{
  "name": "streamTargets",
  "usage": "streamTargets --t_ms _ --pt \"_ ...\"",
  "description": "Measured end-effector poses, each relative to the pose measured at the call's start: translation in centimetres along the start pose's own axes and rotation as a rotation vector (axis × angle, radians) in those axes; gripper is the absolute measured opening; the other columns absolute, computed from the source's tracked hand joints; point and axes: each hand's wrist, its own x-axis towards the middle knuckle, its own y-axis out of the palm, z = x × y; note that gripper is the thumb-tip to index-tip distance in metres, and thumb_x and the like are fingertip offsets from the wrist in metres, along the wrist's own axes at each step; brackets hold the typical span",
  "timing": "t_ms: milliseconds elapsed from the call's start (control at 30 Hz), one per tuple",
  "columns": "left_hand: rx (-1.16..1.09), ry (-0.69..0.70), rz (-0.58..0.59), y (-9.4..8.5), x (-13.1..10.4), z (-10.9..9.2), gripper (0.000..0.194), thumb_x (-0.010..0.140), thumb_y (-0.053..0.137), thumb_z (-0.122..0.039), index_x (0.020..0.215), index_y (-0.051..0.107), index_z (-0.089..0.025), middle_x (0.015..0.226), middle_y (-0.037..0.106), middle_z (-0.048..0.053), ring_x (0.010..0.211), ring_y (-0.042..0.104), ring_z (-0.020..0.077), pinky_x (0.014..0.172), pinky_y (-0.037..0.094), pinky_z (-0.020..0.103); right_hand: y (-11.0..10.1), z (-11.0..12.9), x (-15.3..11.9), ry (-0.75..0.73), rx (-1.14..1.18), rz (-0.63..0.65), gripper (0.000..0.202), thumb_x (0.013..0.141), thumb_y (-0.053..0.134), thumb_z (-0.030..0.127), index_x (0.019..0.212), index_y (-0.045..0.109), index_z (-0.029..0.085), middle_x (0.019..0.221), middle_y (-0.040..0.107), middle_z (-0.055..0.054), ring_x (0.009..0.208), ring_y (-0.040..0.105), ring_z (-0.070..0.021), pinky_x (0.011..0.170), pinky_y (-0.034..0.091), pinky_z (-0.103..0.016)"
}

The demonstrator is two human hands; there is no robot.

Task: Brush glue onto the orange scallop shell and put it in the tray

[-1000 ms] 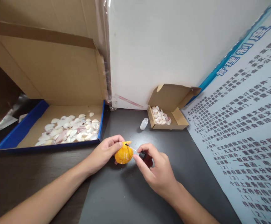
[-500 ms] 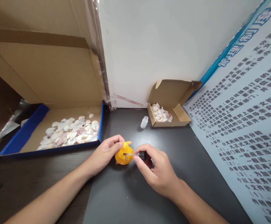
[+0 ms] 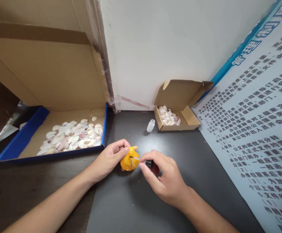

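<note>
My left hand (image 3: pixel 113 157) pinches the upper left edge of a yellow-orange shell (image 3: pixel 129 164), which has some whitish marks on its face. Between the thumb and forefinger of my right hand (image 3: pixel 161 174) is a small brush with a black cap (image 3: pixel 149 164). Its thin stem points left and the dark tip touches or nearly touches the middle of the shell. Behind my hands, a small glass bottle (image 3: pixel 151 126) with whitish contents stands uncapped on the dark grey mat (image 3: pixel 121 207).
A large blue-edged box (image 3: pixel 104 129) of pale shells lies open on the left. At the back right, a small cardboard box (image 3: pixel 179 128) holds more shells. A white panel rises behind, and a printed sheet (image 3: pixel 252 139) leans along the right.
The brush tip has shifted slightly up on the shell. Both hands keep their grips, and the camera view has moved a little.
</note>
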Motion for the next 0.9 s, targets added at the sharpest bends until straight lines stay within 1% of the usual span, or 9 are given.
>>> streamTargets --t_ms 67,133,333,400,533,600,700,800,900 --pt "0.005 0.007 0.0 0.04 -0.03 0.02 0.037 0.083 0.064 -0.05 0.081 0.051 -0.016 0.067 0.054 -0.002 0.054 0.047 0.0079 0.051 0.041 0.018 0.08 -0.07 0.07 -0.026 -0.007 -0.026 0.007 0.09 0.054 0.016 0.09 0.06 0.019 0.074 0.06 0.001 0.058 0.052 -0.0095 0.055 0.042 -0.02" --pt "0.011 0.009 0.003 0.12 -0.05 0.08 0.037 0.083 0.063 -0.051 0.081 0.05 -0.017 0.067 0.055 -0.002 0.054 0.049 0.0085 0.05 0.043 0.019 0.11 -0.06 0.11 -0.027 -0.015 -0.005 0.007 0.09 0.054 0.016 0.091 0.06 0.019 0.075 0.06 0.0 0.059 0.053 -0.0101 0.056 0.042 -0.02" --pt "0.005 0.026 -0.015 0.35 -0.14 0.13 0.037 0.084 0.061 -0.052 0.082 0.048 -0.018 0.068 0.057 -0.001 0.054 0.051 0.0094 0.048 0.045 0.019 0.04 0.33 -0.09 0.062 0.013 0.21 0.009 0.092 0.052 0.021 0.085 0.058 0.019 0.067 0.058 0.002 0.054 0.049 -0.0101 0.055 0.037 -0.022" --pt "0.015 0.027 -0.021 0.33 -0.14 0.13 0.037 0.083 0.061 -0.053 0.082 0.049 -0.018 0.066 0.056 -0.002 0.053 0.049 0.009 0.046 0.043 0.019 0.06 0.24 -0.18 0.036 0.014 0.183 0.009 0.092 0.052 0.021 0.088 0.059 0.019 0.069 0.057 0.002 0.054 0.048 -0.0099 0.055 0.037 -0.022" --pt "0.028 0.03 -0.029 0.2 -0.08 0.23 0.037 0.084 0.061 -0.052 0.081 0.05 -0.017 0.063 0.052 -0.003 0.052 0.047 0.0081 0.045 0.042 0.017 0.16 -0.27 -0.23 -0.005 -0.018 0.065 0.011 0.094 0.052 0.02 0.1 0.061 0.019 0.078 0.056 0.0 0.059 0.05 -0.0104 0.057 0.038 -0.022" --pt "0.027 0.037 -0.028 0.16 -0.05 0.27 0.036 0.084 0.061 -0.052 0.081 0.05 -0.017 0.063 0.052 -0.004 0.051 0.046 0.0077 0.044 0.042 0.017 0.17 -0.35 -0.22 0.009 -0.044 0.077 0.012 0.094 0.051 0.019 0.101 0.061 0.02 0.079 0.056 -0.001 0.06 0.05 -0.0107 0.057 0.038 -0.022" --pt "0.02 0.04 -0.032 0.18 -0.03 0.27 0.036 0.084 0.061 -0.052 0.08 0.05 -0.017 0.062 0.053 -0.003 0.05 0.045 0.0075 0.044 0.041 0.017 0.02 -0.07 -0.17 0.045 -0.046 0.177 0.009 0.092 0.051 0.019 0.093 0.06 0.02 0.076 0.057 0.0 0.058 0.049 -0.0105 0.056 0.037 -0.022" --pt "0.016 0.032 -0.039 0.22 -0.04 0.23 0.036 0.084 0.061 -0.052 0.079 0.05 -0.018 0.062 0.054 -0.003 0.049 0.045 0.0075 0.044 0.041 0.017 -0.24 0.38 -0.12 0.078 0.021 0.261 0.008 0.09 0.05 0.018 0.084 0.055 0.019 0.069 0.056 0.003 0.055 0.046 -0.0096 0.055 0.035 -0.022" --pt "0.028 0.031 -0.041 0.23 -0.05 0.22 0.036 0.085 0.06 -0.052 0.08 0.05 -0.018 0.062 0.055 -0.003 0.049 0.045 0.0074 0.044 0.041 0.017 -0.34 0.56 -0.14 0.065 0.073 0.274 0.01 0.089 0.049 0.018 0.079 0.052 0.019 0.065 0.052 0.004 0.054 0.045 -0.0092 0.055 0.033 -0.022"
